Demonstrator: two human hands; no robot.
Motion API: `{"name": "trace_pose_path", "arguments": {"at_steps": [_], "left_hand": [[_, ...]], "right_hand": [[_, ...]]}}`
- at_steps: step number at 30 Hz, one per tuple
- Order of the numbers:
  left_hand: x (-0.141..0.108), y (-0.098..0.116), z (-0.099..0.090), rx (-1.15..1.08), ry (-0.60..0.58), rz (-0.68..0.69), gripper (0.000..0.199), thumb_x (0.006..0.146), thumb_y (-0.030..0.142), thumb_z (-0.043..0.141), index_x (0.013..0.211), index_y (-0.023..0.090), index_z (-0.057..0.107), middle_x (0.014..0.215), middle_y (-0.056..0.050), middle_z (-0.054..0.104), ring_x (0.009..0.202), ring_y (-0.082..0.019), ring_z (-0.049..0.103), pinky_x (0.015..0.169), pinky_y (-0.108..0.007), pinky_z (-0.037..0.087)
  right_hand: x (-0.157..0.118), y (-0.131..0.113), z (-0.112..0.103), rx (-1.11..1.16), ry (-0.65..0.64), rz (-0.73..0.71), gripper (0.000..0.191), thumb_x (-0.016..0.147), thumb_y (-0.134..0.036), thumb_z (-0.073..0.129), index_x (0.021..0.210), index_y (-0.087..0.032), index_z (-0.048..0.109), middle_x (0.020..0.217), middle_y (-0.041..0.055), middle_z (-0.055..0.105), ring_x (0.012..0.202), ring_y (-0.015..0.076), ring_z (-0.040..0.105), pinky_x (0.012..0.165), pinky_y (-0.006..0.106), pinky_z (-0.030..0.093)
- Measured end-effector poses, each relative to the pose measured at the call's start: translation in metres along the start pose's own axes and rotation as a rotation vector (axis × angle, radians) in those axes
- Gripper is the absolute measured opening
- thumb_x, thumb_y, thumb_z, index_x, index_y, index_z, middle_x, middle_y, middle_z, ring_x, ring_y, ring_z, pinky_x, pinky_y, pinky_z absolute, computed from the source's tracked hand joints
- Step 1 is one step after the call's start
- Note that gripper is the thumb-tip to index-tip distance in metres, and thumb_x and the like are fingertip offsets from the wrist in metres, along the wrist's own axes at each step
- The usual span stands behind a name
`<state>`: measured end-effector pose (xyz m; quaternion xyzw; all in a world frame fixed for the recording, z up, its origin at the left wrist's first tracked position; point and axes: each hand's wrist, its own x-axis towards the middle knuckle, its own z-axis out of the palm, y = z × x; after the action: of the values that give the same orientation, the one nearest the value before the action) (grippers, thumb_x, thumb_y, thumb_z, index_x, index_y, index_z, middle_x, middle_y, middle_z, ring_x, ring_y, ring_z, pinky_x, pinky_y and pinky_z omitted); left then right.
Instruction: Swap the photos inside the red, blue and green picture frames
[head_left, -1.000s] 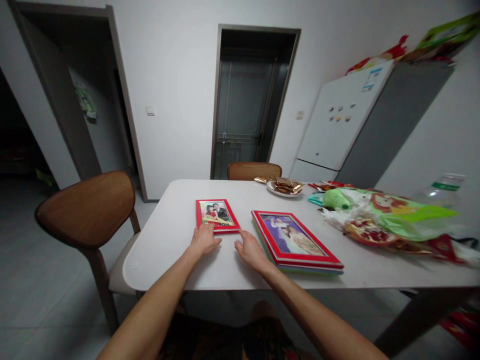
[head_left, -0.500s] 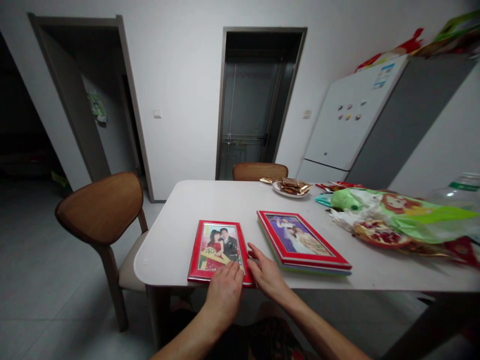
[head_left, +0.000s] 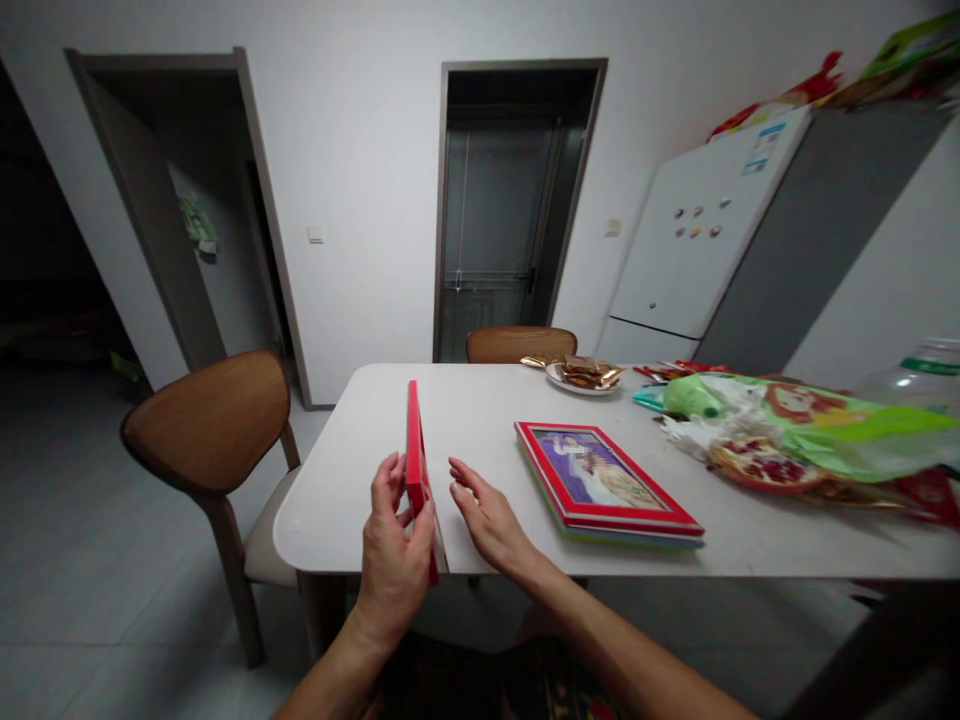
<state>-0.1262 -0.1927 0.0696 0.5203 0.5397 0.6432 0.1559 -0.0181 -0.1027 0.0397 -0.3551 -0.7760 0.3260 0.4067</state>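
A red picture frame [head_left: 414, 440] stands on edge over the near left part of the white table [head_left: 330, 450], seen almost side-on, so its picture is mostly hidden. My left hand [head_left: 396, 545] grips its near end, thumb on the right face and fingers on the left. Just right of the frame, my right hand [head_left: 487, 515] is open, fingers stretched out and apart from it. Farther right lies another red picture frame [head_left: 630, 470], picture side up, on top of a stack with a green and blue edge beneath.
A white plate of wrapped snacks [head_left: 585, 375] stands at the table's far edge. Cut pomegranate [head_left: 761, 468] and a green plastic bag [head_left: 847, 425] lie to the right, near a clear bottle [head_left: 930, 375]. Wooden chairs [head_left: 210, 420] stand at the left and the far side.
The left frame has been raised from lying flat to standing on edge. My left hand has moved left and now grips it; my right hand has shifted slightly left, off the table.
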Motion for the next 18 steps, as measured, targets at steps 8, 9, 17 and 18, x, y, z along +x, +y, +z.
{"name": "trace_pose_path", "arguments": {"at_steps": [8,9,17,18], "left_hand": [[-0.017,-0.048,-0.03,0.027,-0.027,-0.263,0.055,0.072,0.023,0.049,0.122,0.015,0.029,0.121,-0.011,0.046,0.109,-0.021,0.046,0.092,-0.034,0.037],[-0.021,-0.054,-0.032,0.09,-0.065,-0.26,0.056,0.072,0.024,0.049,0.123,0.015,0.029,0.122,-0.011,0.045,0.111,-0.021,0.044,0.094,-0.036,0.035],[-0.04,-0.082,-0.029,0.607,-0.3,-0.095,0.052,0.077,0.03,0.041,0.123,0.009,0.031,0.128,-0.015,0.038,0.121,-0.024,0.031,0.101,-0.045,0.018],[-0.04,-0.083,-0.029,0.639,-0.314,-0.09,0.052,0.077,0.031,0.04,0.124,0.008,0.03,0.129,-0.016,0.037,0.121,-0.024,0.03,0.101,-0.044,0.018]], "right_hand": [[-0.011,0.005,0.013,-0.457,-0.178,-0.16,0.033,0.078,-0.029,0.043,0.107,-0.018,0.053,0.109,0.0101,0.052,0.101,0.0198,0.046,0.085,0.033,0.037],[-0.014,0.008,0.012,-0.503,-0.182,-0.154,0.033,0.078,-0.029,0.043,0.107,-0.018,0.053,0.109,0.0104,0.052,0.101,0.0202,0.046,0.085,0.033,0.036],[-0.027,0.021,0.003,-0.669,-0.217,-0.134,0.032,0.075,-0.018,0.043,0.105,-0.02,0.053,0.108,0.0089,0.05,0.096,0.0198,0.043,0.084,0.033,0.032],[-0.027,0.022,0.003,-0.669,-0.222,-0.135,0.032,0.075,-0.017,0.044,0.105,-0.02,0.053,0.108,0.0089,0.049,0.095,0.0197,0.043,0.084,0.033,0.032]]}}
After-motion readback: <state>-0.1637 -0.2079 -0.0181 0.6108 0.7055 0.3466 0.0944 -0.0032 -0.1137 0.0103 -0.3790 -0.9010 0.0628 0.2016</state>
